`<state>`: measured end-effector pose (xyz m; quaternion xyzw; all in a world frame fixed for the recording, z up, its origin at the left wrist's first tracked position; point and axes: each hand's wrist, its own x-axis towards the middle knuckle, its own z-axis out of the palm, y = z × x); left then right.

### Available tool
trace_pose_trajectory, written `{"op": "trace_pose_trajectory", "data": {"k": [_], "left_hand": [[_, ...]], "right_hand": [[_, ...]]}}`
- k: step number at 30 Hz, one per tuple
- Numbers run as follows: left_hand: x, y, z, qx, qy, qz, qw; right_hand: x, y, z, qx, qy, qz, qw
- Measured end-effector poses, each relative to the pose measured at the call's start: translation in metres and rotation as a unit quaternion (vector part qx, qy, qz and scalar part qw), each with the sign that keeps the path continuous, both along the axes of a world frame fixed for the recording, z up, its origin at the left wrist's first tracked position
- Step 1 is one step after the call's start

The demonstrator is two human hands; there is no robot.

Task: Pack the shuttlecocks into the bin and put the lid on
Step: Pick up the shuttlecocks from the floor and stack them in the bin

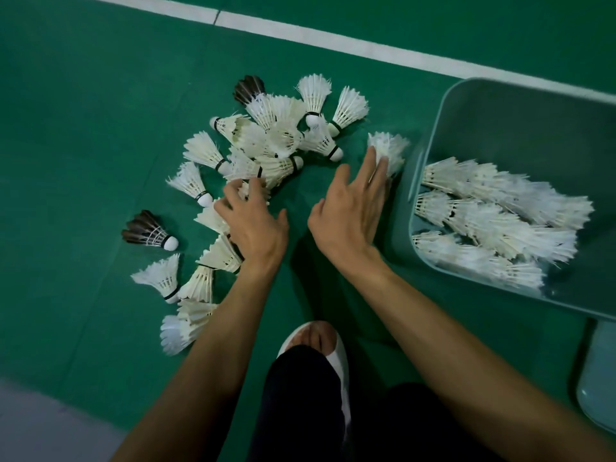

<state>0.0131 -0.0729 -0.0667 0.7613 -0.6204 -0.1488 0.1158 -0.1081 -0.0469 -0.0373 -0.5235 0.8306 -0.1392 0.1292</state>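
Loose shuttlecocks (pixel 266 141) lie piled on the green floor (pixel 83 128) just left of the bin (pixel 430 135), which already holds stacked rows (pixel 493 215). Left hand (pixel 256 225) rests spread on the pile; right hand (pixel 353 208), fingers splayed, touches one shuttlecock (pixel 391 151) beside the bin wall.

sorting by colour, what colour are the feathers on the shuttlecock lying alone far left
Dark brown feathers with a white cork tip, clear in the head view.

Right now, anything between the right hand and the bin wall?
Head view: one white feather shuttlecock lies under the right hand's fingertips, close beside the grey-green plastic bin's wall. Otherwise only bare green court floor.
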Motion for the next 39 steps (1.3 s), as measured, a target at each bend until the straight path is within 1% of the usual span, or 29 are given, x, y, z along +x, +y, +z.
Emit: {"op": "trace_pose_trajectory", "data": {"k": [3, 5, 7, 9, 12, 13, 14, 15, 17, 19, 21, 24, 26, 28, 29, 31, 34, 35, 37, 39], "left_hand": [[0.003, 0.002, 0.002, -0.029, 0.023, 0.005, 0.999], [0.004, 0.007, 0.005, -0.040, 0.054, 0.006, 0.998], [0.003, 0.014, 0.007, -0.042, 0.095, 0.012, 0.995], [0.001, 0.021, 0.007, -0.022, 0.086, 0.014, 0.996], [0.002, 0.025, 0.002, -0.023, 0.027, -0.031, 0.999], [0.002, 0.023, 0.000, -0.032, 0.029, -0.052, 0.998], [0.003, 0.022, -0.002, -0.036, 0.050, -0.069, 0.996], [0.003, 0.021, -0.001, -0.032, 0.092, -0.081, 0.992], [0.001, 0.020, 0.004, -0.016, 0.198, -0.074, 0.977], [-0.001, 0.021, 0.007, 0.001, 0.282, -0.029, 0.959], [-0.003, 0.021, 0.010, 0.025, 0.356, 0.017, 0.934], [-0.005, 0.017, 0.011, 0.087, 0.432, 0.081, 0.894], [-0.006, 0.015, 0.015, 0.146, 0.474, 0.129, 0.858], [-0.007, 0.017, 0.018, 0.218, 0.501, 0.157, 0.823], [-0.009, 0.020, 0.020, 0.245, 0.501, 0.155, 0.815], [-0.011, 0.024, 0.020, 0.267, 0.499, 0.140, 0.812], [-0.011, 0.027, 0.018, 0.246, 0.486, 0.153, 0.824], [-0.010, 0.027, 0.017, 0.245, 0.486, 0.161, 0.823], [-0.009, 0.028, 0.014, 0.261, 0.498, 0.166, 0.810], [-0.010, 0.032, 0.017, 0.270, 0.503, 0.156, 0.806]], "right_hand": [[-0.009, -0.005, -0.008, 0.046, 0.010, -0.022, 0.999], [-0.014, -0.004, -0.011, 0.065, 0.023, -0.020, 0.997], [-0.015, 0.001, -0.010, 0.059, 0.037, -0.016, 0.997], [-0.014, 0.005, -0.008, 0.036, 0.041, -0.016, 0.998], [-0.016, 0.007, -0.010, 0.032, 0.005, -0.002, 0.999], [-0.019, 0.006, -0.010, 0.030, 0.001, -0.001, 1.000], [-0.021, 0.005, -0.010, 0.029, 0.000, -0.002, 1.000], [-0.024, 0.003, -0.008, 0.033, 0.005, 0.000, 0.999], [-0.027, 0.000, -0.006, 0.042, 0.026, 0.024, 0.998], [-0.029, -0.004, -0.004, 0.066, 0.047, 0.049, 0.996], [-0.029, -0.005, -0.003, 0.075, 0.056, 0.040, 0.995], [-0.022, -0.001, -0.002, 0.030, 0.055, -0.004, 0.998], [-0.014, 0.006, -0.002, 0.018, 0.065, 0.005, 0.998], [-0.010, 0.013, -0.001, 0.029, 0.073, 0.035, 0.996], [-0.009, 0.015, -0.002, 0.033, 0.069, 0.049, 0.996], [-0.008, 0.020, -0.001, 0.037, 0.050, 0.061, 0.996], [-0.006, 0.024, 0.004, 0.026, 0.016, 0.047, 0.998], [-0.007, 0.025, 0.006, 0.033, -0.002, 0.044, 0.998], [-0.010, 0.028, 0.008, 0.074, -0.025, 0.044, 0.996], [-0.011, 0.033, 0.009, 0.097, -0.017, 0.043, 0.994]]}}
